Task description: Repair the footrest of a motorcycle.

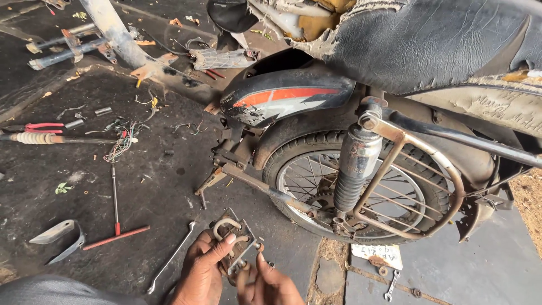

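Head view looks down at a small, rusty grey-brown metal bracket assembly with a curved hook-like loop and bolts [236,246], held low in the frame above the dark, oil-stained concrete floor [141,186] and just in front of the spoked rear wheel of a worn motorcycle [350,186]. The left hand [202,270] wraps the part from its left side, thumb laid across the flat plate and fingers curled closed beneath it, so it carries the weight. The right hand [268,283] comes up from below, fingers pinched lightly on the lower edge near a bolt head; how tightly it grips I cannot tell, since the fingertips blur. By its look the piece is rigid steel, dense for its size, and will not flex; the rust gives a rough, grippy surface, though any grease on it would make it slick, and the plate edges and bolt ends may be sharp. The flat plate seems the soundest place to take hold, with the loop as a second purchase, keeping skin off the corners. A long silver double-ended spanner [172,257] lies on the floor just left of the hands, a red T-handle wrench [116,223] farther left, and red-handled pliers [39,127] well apart near a tangle of coloured wires [121,141]. A chrome-and-black rear shock absorber [355,169] stands beside the wheel.
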